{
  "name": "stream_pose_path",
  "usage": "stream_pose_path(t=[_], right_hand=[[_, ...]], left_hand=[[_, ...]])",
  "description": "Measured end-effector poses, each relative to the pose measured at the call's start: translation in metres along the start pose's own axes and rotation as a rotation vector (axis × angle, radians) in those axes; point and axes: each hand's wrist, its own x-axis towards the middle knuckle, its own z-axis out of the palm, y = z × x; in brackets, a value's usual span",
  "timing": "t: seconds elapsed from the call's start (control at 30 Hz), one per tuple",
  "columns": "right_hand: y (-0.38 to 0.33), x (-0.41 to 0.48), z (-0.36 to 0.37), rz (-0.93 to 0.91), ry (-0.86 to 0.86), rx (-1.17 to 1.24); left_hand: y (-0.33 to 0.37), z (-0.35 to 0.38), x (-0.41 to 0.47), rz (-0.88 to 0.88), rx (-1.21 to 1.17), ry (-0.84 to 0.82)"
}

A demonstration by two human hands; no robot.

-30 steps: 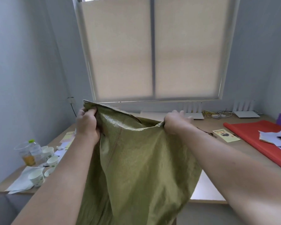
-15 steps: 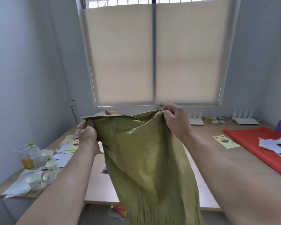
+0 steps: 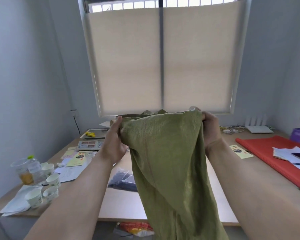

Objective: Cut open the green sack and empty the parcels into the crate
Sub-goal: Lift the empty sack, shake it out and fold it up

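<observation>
The green woven sack [image 3: 166, 161] hangs limp and flat in front of me, above the table. My left hand [image 3: 113, 142] grips its upper left corner. My right hand [image 3: 209, 129] pinches the upper right corner, a little higher. The sack drops past the table's near edge and out of the frame. A dark parcel in clear wrap [image 3: 123, 179] lies on the table behind the sack. Below the table edge lies a red and yellow packet [image 3: 137, 228]. No crate shows in view.
Paper cups [image 3: 48, 186], a bottle [image 3: 34, 168] and papers crowd the table's left end. A weighing scale [image 3: 91, 144] with a yellow item stands at the back left. A red sheet [image 3: 270, 149] with papers and a phone covers the right side; routers and cables sit by the window.
The sack has been lifted and narrowed as my hands came closer together. My left hand turned its grip. The view tilted, showing more of the table and the dark parcel.
</observation>
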Motion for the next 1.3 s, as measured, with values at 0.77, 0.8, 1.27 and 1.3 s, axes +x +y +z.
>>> stream_pose_path(t=[0.77, 0.8, 1.27, 1.3], right_hand=[[-0.015, -0.008, -0.024, -0.010, 0.330, -0.075], [-0.015, -0.009, -0.030, 0.036, 0.323, -0.093], [0.017, -0.028, -0.048, 0.166, 0.190, -0.189], [0.018, -0.028, -0.046, 0.163, 0.184, -0.222]], left_hand=[[-0.003, 0.055, -0.014, -0.155, 0.096, -0.092], [0.002, 0.053, -0.013, -0.118, 0.058, -0.030], [0.016, 0.036, 0.011, -0.036, 0.304, 0.531], [0.016, 0.036, 0.011, -0.024, 0.317, 0.578]])
